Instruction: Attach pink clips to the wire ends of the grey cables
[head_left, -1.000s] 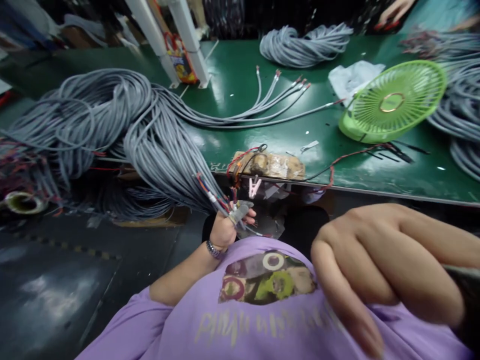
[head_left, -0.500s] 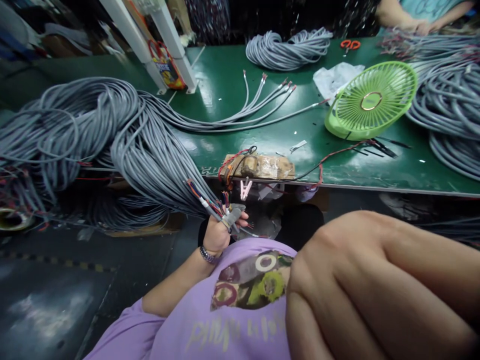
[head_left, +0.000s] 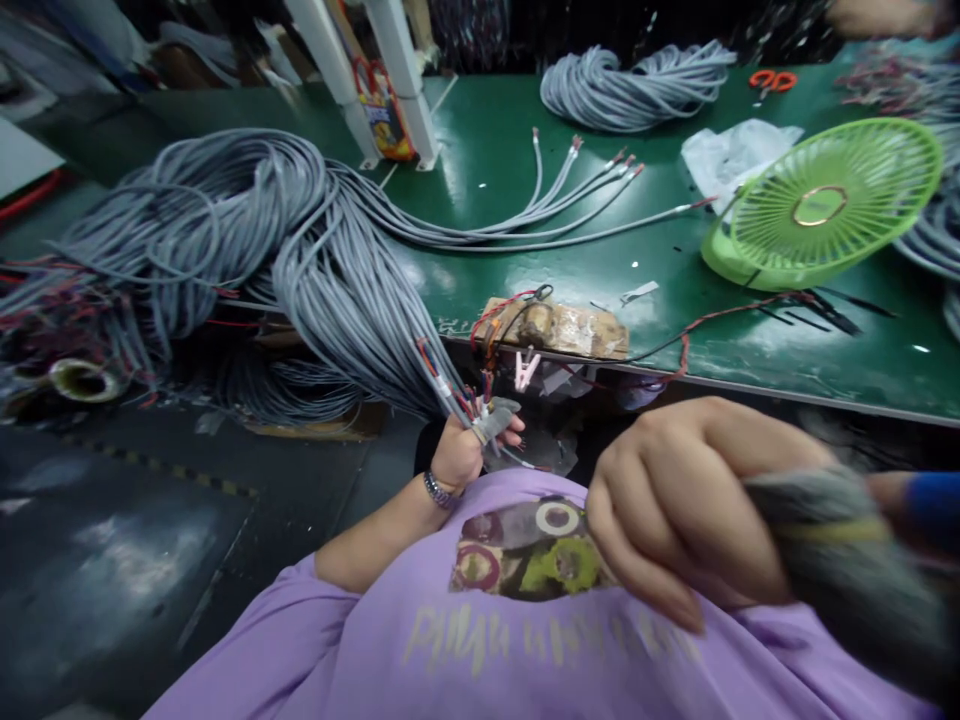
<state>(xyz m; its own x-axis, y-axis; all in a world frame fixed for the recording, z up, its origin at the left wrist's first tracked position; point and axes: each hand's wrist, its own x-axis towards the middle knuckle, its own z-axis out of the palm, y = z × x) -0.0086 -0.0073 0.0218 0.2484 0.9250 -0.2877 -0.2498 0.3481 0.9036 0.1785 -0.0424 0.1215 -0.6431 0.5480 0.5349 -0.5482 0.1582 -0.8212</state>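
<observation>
My left hand [head_left: 460,458], wearing a metal watch [head_left: 436,491], is closed around the ends of several grey cables [head_left: 360,290] in front of the bench edge. Coloured inner wires [head_left: 472,402] stick out above that grip. A grey cover [head_left: 496,420] wraps the thumb. Close to the camera, my right hand [head_left: 682,500] is raised before my chest with curled fingers. At its right side is a blurred grey cloth-like piece [head_left: 840,550] with a yellow band, and a blue patch [head_left: 934,515] beyond. What those fingers hold, if anything, is hidden.
A green bench [head_left: 465,275] carries a cable coil [head_left: 630,88], a green fan [head_left: 821,205], a plastic bag [head_left: 739,155] and orange-handled scissors [head_left: 772,80]. A pink clip [head_left: 526,370] stands by a taped wooden block [head_left: 577,328] at the front edge. Another person's arm [head_left: 889,15] shows top right.
The view has shifted, so the bench things appear further right. My right hand has moved away from the camera, bringing the grey piece into view. My left hand keeps its grip.
</observation>
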